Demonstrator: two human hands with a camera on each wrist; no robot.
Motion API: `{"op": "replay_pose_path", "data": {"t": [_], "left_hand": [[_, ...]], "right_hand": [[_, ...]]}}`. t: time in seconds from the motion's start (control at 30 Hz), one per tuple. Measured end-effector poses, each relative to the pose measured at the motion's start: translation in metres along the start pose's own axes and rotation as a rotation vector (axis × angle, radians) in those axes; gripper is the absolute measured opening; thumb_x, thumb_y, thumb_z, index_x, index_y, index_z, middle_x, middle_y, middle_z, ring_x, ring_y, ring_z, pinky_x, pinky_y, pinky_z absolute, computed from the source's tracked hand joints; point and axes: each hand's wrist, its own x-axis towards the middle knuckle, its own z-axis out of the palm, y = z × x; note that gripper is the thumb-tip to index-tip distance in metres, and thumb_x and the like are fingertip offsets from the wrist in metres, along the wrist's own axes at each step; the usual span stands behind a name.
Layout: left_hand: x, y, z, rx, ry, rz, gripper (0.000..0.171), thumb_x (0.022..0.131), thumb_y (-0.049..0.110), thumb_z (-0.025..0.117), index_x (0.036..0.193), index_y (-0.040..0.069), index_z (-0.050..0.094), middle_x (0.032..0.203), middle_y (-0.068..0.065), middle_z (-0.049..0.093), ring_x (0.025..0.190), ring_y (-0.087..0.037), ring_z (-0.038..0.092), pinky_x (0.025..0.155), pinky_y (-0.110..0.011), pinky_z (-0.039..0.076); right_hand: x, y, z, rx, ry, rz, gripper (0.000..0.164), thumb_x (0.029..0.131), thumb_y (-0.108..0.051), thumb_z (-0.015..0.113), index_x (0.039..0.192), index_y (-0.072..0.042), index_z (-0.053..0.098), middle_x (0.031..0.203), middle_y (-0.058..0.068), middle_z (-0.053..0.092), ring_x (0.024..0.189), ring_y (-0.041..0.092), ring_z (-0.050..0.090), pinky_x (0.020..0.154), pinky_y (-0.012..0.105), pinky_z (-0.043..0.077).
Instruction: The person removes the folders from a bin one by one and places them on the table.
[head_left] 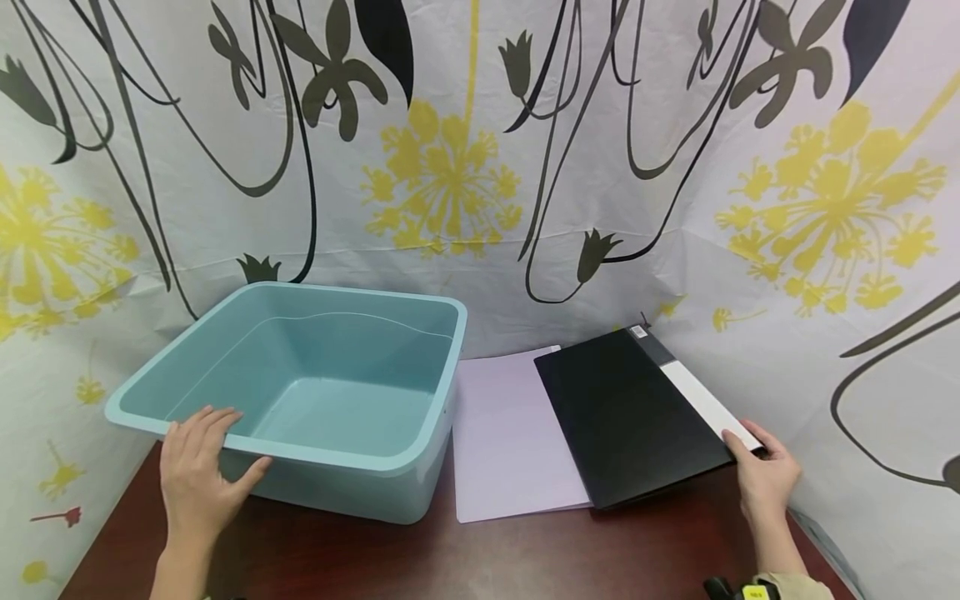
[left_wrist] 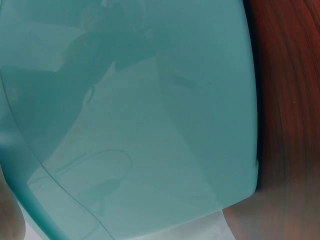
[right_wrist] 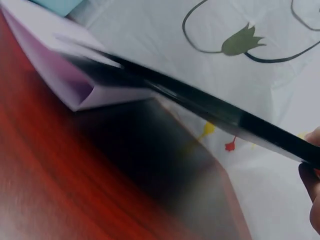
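Gripping the near rim of a teal plastic tub [head_left: 322, 392] with the left hand [head_left: 197, 479] — fingers hooked over the edge into the basin, thumb pressed against the outer wall. Pinching the near right corner of a black folder [head_left: 626, 412] with the right hand [head_left: 765, 477], fingertips on top, that edge lifted off the dark red-brown tabletop [head_left: 480, 558] and tilted, as seen from the right wrist [right_wrist: 210, 107]. Lying partly over a pale lilac folder [head_left: 504, 437], which rests flat on the table just right of the tub. Running along the black folder's right edge, a white strip; near its far corner a small white label [head_left: 638, 331] — print too small to read. Hanging behind and to both sides, a white curtain [head_left: 480, 167] printed with yellow dandelion heads and dark stems and buds.
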Motion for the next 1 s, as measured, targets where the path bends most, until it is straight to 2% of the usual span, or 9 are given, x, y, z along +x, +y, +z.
{"op": "replay_pose_path", "data": {"t": [0.13,0.23,0.4,0.53,0.6,0.73,0.83,1.0], "left_hand": [[0.000,0.000,0.000,-0.002,0.002,0.000,0.089,0.075,0.075,0.040,0.102,-0.008,0.058,0.103,-0.026,0.057,0.105,-0.043,0.044,0.103,-0.057,0.017],[-0.001,0.000,0.000,-0.001,0.010,0.004,0.089,0.075,0.075,0.040,0.102,-0.007,0.058,0.102,-0.026,0.057,0.105,-0.043,0.045,0.102,-0.057,0.017],[-0.001,0.000,0.001,-0.004,0.024,0.012,0.088,0.075,0.075,0.040,0.101,-0.007,0.058,0.101,-0.025,0.058,0.104,-0.043,0.045,0.102,-0.058,0.018],[-0.001,-0.001,0.001,-0.006,0.022,0.012,0.088,0.075,0.075,0.040,0.101,-0.007,0.058,0.102,-0.025,0.058,0.105,-0.043,0.045,0.102,-0.058,0.018],[-0.002,-0.001,0.001,-0.004,0.010,0.006,0.089,0.075,0.075,0.040,0.102,-0.007,0.058,0.103,-0.025,0.057,0.105,-0.043,0.044,0.102,-0.058,0.017],[-0.002,-0.001,0.001,-0.001,-0.003,0.000,0.090,0.074,0.076,0.039,0.102,-0.007,0.058,0.104,-0.025,0.057,0.106,-0.043,0.044,0.102,-0.058,0.016],[-0.002,-0.001,0.002,-0.004,-0.005,0.000,0.090,0.074,0.076,0.040,0.103,-0.007,0.058,0.103,-0.025,0.057,0.106,-0.043,0.044,0.103,-0.057,0.016],[-0.002,-0.002,0.001,-0.007,0.003,0.003,0.089,0.075,0.075,0.040,0.102,-0.007,0.058,0.102,-0.025,0.058,0.105,-0.043,0.044,0.104,-0.056,0.016]], "right_hand": [[-0.008,-0.007,-0.004,-0.095,-0.058,0.015,0.041,0.068,-0.016,0.080,0.107,-0.012,0.068,0.095,-0.012,0.063,0.080,-0.002,0.056,0.060,0.006,0.041],[-0.018,-0.023,-0.005,-0.201,-0.094,0.024,0.041,0.071,-0.020,0.077,0.110,-0.013,0.067,0.096,-0.016,0.060,0.084,-0.005,0.052,0.062,0.006,0.040],[-0.038,-0.057,-0.004,-0.369,-0.135,0.025,0.044,0.074,-0.024,0.075,0.114,-0.009,0.064,0.087,-0.027,0.056,0.076,-0.011,0.049,0.057,0.006,0.038],[-0.046,-0.068,-0.007,-0.415,-0.208,-0.017,0.050,0.074,-0.024,0.074,0.117,-0.001,0.060,0.080,-0.037,0.051,0.079,-0.020,0.046,0.064,0.002,0.037],[-0.047,-0.067,-0.010,-0.417,-0.240,-0.022,0.051,0.074,-0.024,0.075,0.116,0.000,0.060,0.081,-0.038,0.051,0.080,-0.023,0.044,0.066,0.001,0.035],[-0.047,-0.066,-0.015,-0.493,-0.292,-0.004,0.054,0.075,-0.026,0.074,0.117,0.003,0.058,0.086,-0.033,0.051,0.082,-0.025,0.041,0.066,0.000,0.035],[-0.047,-0.063,-0.017,-0.557,-0.322,-0.042,0.053,0.075,-0.027,0.073,0.116,0.004,0.059,0.090,-0.028,0.053,0.083,-0.024,0.041,0.065,0.001,0.035],[-0.046,-0.062,-0.018,-0.546,-0.354,-0.091,0.048,0.077,-0.022,0.072,0.113,0.007,0.059,0.093,-0.016,0.058,0.072,-0.023,0.047,0.062,0.003,0.039]]}}
